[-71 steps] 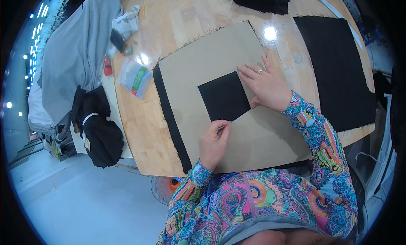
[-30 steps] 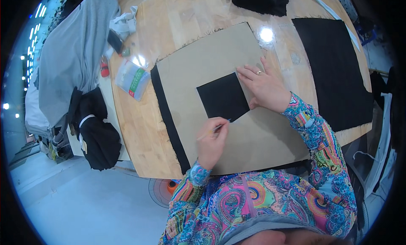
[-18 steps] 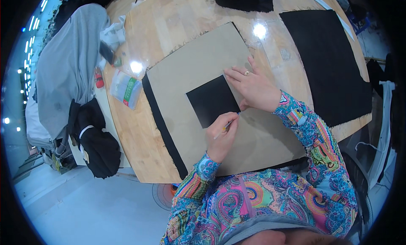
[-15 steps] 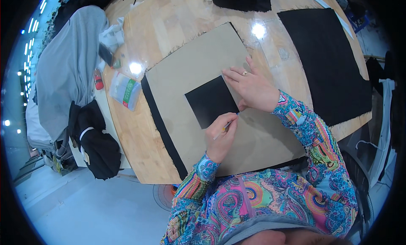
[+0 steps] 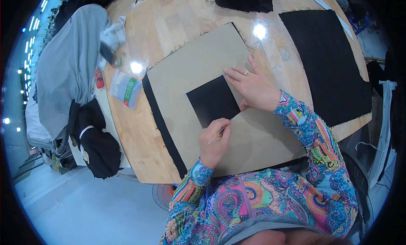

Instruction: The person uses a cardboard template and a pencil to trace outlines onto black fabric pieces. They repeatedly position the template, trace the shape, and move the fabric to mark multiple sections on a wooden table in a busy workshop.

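A large beige card sheet [image 5: 182, 73] lies over black fabric [image 5: 157, 114], whose frayed edges show past it. At its middle is a black square [image 5: 213, 100]; whether it is a cut-out or a separate piece I cannot tell. My left hand [image 5: 214, 143] is closed around a slim pen-like tool [image 5: 218, 134], its tip at the square's near edge. My right hand [image 5: 253, 87] lies with fingers stretched out flat along the square's right side, pressing on the beige sheet and holding nothing.
Another black fabric panel [image 5: 334, 67] lies at the right of the wooden table [image 5: 165, 25]. Folded black fabric [image 5: 245, 0] sits at the far edge. On the left are a plastic packet [image 5: 125, 89], a red tool [image 5: 99, 78], grey cloth [image 5: 69, 67] and a bundled black garment [image 5: 96, 141].
My left hand has slid left and slightly nearer along the square's near edge, taking the pen-like tool with it. My right hand keeps its place on the sheet.
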A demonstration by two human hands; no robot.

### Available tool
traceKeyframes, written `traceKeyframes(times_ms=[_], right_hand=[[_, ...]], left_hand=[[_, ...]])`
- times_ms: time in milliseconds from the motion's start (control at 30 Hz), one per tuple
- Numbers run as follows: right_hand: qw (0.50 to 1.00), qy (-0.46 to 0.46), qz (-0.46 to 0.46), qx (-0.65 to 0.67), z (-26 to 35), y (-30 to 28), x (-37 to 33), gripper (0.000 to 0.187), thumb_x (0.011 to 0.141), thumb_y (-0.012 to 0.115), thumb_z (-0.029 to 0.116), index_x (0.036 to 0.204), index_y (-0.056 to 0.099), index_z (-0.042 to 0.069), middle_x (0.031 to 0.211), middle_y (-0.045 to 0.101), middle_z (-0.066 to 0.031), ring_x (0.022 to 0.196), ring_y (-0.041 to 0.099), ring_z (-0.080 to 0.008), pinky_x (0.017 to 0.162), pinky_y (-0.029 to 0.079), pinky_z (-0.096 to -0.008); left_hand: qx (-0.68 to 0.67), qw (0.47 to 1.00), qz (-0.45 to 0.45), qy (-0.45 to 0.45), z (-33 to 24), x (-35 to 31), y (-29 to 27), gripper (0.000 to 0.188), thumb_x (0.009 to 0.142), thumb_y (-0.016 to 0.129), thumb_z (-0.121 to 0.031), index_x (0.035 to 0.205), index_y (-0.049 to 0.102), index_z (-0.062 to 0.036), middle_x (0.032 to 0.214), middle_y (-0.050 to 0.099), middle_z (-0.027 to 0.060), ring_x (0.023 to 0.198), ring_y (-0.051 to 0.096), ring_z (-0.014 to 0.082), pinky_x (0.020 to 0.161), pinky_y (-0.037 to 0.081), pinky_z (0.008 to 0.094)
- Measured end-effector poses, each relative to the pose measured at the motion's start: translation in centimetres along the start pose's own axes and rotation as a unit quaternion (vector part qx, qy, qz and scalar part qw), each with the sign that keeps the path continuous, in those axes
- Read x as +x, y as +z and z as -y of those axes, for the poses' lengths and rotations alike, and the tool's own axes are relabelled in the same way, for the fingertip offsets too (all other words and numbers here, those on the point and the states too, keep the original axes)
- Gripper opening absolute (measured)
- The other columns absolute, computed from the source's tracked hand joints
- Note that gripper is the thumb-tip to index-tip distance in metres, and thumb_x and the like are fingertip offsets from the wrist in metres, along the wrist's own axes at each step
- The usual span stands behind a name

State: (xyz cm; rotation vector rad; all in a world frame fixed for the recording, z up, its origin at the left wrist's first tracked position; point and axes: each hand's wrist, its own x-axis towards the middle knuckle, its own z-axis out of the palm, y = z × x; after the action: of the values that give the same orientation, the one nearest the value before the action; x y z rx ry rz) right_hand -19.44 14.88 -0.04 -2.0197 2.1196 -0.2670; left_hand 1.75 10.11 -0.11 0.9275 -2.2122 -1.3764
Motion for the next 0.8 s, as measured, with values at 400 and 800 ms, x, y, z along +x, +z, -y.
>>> traceKeyframes(times_ms=[400,800], right_hand=[[1.000,0.010,0.011,0.004,0.1,-0.2,0.0,0.090,0.053,0.085,0.027,0.130,0.049,-0.002,0.137,0.044,-0.0061,0.132,0.037,-0.0200,0.113,0.017,-0.0581],[1.000,0.009,0.016,0.001,0.1,-0.1,0.0,0.091,0.054,0.085,0.029,0.131,0.049,-0.001,0.137,0.044,-0.0056,0.132,0.038,-0.0197,0.113,0.018,-0.0577]], left_hand=[[0.012,1.000,-0.013,-0.024,0.9,-1.2,-1.3,0.007,0.083,0.065,0.000,0.090,0.067,0.0008,0.088,0.068,0.0090,0.079,0.064,0.0133,0.070,0.052,0.0254],[0.018,0.999,-0.014,-0.039,1.0,-1.4,-1.6,0.005,0.083,0.064,0.001,0.088,0.066,0.0009,0.088,0.067,0.0083,0.078,0.063,0.0128,0.070,0.052,0.0253]])
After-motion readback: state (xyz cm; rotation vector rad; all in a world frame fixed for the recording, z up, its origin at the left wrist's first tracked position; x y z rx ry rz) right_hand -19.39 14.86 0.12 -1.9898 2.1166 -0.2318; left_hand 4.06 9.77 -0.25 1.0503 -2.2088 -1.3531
